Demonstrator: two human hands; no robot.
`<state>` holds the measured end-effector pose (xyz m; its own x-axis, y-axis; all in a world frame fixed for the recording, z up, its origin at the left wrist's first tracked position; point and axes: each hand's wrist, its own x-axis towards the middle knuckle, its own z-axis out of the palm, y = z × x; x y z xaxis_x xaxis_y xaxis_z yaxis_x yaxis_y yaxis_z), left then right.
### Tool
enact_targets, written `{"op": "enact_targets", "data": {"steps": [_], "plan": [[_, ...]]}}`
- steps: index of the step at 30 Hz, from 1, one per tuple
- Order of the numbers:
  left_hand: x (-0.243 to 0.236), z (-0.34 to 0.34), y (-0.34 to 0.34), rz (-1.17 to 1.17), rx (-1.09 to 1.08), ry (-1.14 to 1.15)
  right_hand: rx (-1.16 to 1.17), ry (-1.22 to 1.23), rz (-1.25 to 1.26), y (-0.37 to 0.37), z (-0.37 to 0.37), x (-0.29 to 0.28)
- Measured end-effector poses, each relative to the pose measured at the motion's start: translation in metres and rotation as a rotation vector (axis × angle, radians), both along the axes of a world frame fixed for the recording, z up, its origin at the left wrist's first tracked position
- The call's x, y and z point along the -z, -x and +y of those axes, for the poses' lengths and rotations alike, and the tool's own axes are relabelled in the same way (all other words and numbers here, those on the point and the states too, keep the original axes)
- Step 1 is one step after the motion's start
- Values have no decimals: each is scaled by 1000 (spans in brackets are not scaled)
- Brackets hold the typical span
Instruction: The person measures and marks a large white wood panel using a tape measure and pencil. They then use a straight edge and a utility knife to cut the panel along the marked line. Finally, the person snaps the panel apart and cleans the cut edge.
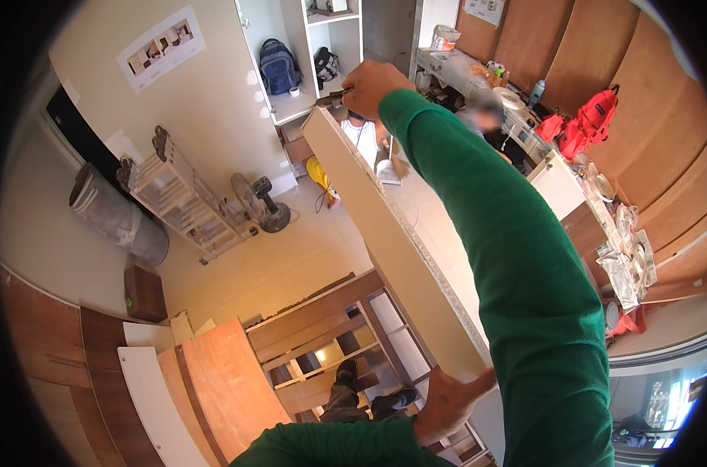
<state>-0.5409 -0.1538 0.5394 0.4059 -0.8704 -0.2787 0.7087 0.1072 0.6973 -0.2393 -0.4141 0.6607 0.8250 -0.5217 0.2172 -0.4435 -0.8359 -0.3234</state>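
Note:
A long, pale cabinet panel (pixel 392 233) with a rough, speckled edge runs slantwise across the middle, from near my waist to the far end. My left hand (pixel 451 406) grips its near end, with the fingers partly hidden at the panel. Stretched far forward in a green sleeve, my right hand (pixel 377 87) is closed around a small dark tool (pixel 335 99) by the panel's far end. The tool's exact kind cannot be made out. Under me, my feet (pixel 346 372) rest among the bars of a brown wooden frame (pixel 322 331).
Beyond the panel, a person in a white top (pixel 361 140) is low down near a dustpan (pixel 388 173). Another person sits by the cluttered counter (pixel 517 117) at right. A folded ladder (pixel 186 194) and a fan (pixel 264 204) stand left. Wooden boards (pixel 229 385) lie at lower left.

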Motion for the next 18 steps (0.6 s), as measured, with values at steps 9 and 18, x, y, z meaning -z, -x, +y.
{"op": "enact_targets", "data": {"steps": [9,18], "plan": [[1,0,4,-126,-17,30,-75,130,120,1,4,-4],[-3,-3,0,-189,-22,-98,-75,137,109,1,6,-8]]}}
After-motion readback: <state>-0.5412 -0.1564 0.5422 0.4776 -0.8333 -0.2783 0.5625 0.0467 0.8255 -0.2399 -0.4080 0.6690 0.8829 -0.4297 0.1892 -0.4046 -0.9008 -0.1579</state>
